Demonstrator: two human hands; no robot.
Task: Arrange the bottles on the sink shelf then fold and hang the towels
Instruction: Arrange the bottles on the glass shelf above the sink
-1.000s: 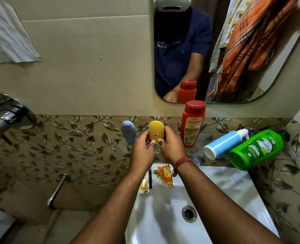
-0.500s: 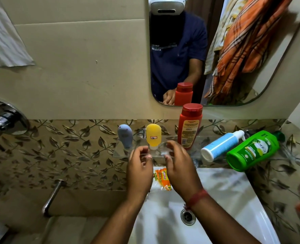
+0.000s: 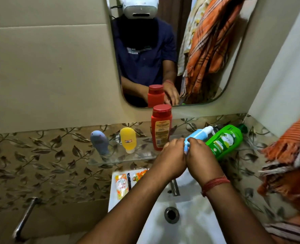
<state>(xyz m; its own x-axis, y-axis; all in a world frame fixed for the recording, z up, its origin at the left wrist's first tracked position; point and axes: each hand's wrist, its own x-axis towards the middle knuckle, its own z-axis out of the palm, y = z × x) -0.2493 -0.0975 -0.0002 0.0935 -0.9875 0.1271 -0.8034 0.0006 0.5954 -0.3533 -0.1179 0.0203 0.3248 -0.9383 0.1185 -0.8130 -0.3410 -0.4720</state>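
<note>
Both hands have left the yellow bottle (image 3: 128, 139), which a second ago they were setting down; it now stands alone on the glass shelf (image 3: 142, 154), cap down, between the grey bottle (image 3: 99, 142) to its left and the upright red bottle (image 3: 161, 127) to its right. That makes three bottles standing, so the arranging looks about half done, with the towels untouched.

The hands have shifted right of centre to the blue bottle (image 3: 196, 137), which lies tilted with its white pump toward the upper right, next to the green bottle (image 3: 224, 140), also on its side. The left hand (image 3: 170, 155) and right hand (image 3: 203, 157) are side by side, knuckles touching, both curled closed around the blue bottle's lower end, which sits between their fingertips and is partly hidden by them. Most likely it is about to be stood upright beside the red one.

An orange towel (image 3: 286, 155) hangs at the right edge of the frame.
</note>
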